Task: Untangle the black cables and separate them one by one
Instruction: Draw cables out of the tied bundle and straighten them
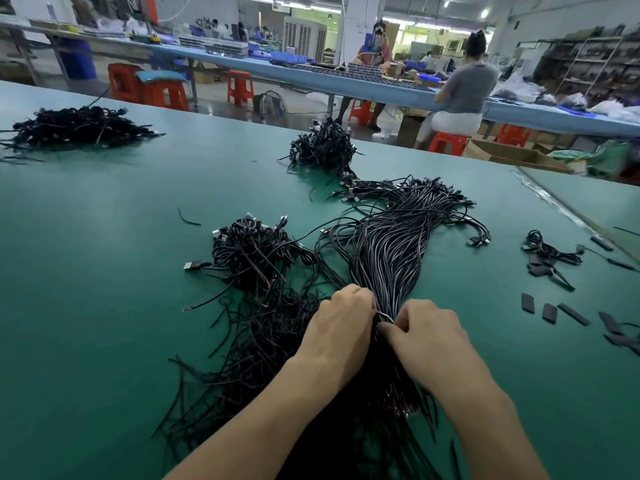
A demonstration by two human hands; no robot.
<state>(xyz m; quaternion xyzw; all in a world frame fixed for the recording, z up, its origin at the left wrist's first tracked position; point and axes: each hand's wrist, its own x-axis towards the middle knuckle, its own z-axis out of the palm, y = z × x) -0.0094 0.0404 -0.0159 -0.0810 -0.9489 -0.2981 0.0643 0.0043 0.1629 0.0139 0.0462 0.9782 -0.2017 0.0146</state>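
A green table [104,271] fills most of the view. Beyond its far edge runs a long blue table [311,77], where a person in a grey shirt [471,88] sits on a red stool [446,142].

The big bundle of black cables [391,244] lies in the middle of the green table. Its plug ends fan out toward the far right, and it narrows to a tight neck at the near centre. Left of that neck sprawls a loose tangle of black cables [263,341]. Just beyond the tangle sits a coiled clump [249,251] with plugs sticking out. Two more cable piles lie farther off, one at the far left [76,128] and one at the far centre [323,143].

Both hands meet at the bundle's neck. The left hand [341,323] has its fingers curled round the neck and grips it. The right hand [429,334], just beside it, has its fingers curled too and pinches a thin pale strand [384,316] that runs across the bundle between the two hands.

A small knot of cable [550,251] lies well apart at the right. Near it are short black sleeve pieces [549,311], scattered flat on the table.
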